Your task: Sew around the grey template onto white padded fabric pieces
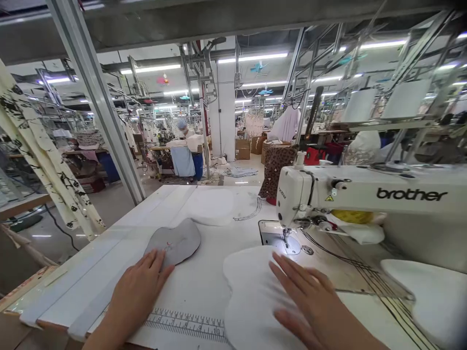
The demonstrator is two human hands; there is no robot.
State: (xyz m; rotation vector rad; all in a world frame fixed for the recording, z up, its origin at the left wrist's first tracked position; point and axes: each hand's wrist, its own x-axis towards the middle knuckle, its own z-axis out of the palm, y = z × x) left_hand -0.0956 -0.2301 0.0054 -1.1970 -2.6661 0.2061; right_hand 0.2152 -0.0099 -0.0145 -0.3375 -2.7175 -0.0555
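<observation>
The left hand point(140, 287) lies flat, grip released, fingertips pinning the grey piece point(175, 242) on the table point(204, 287), while the right hand point(310, 304), also unclenched, presses the white piece point(248, 287) flat just before the needle point(285, 239).

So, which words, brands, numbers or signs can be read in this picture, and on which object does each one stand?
"brother": black letters along the arm of the white sewing machine.
"brother": again, small and turned sideways, on the machine's head.
Yellow warning triangle sticker: a sign only, no readable text.
Printed ruler scale on the white table: numbers too small and blurred to read.
Red mark on the grey fabric piece: not legible.
</observation>
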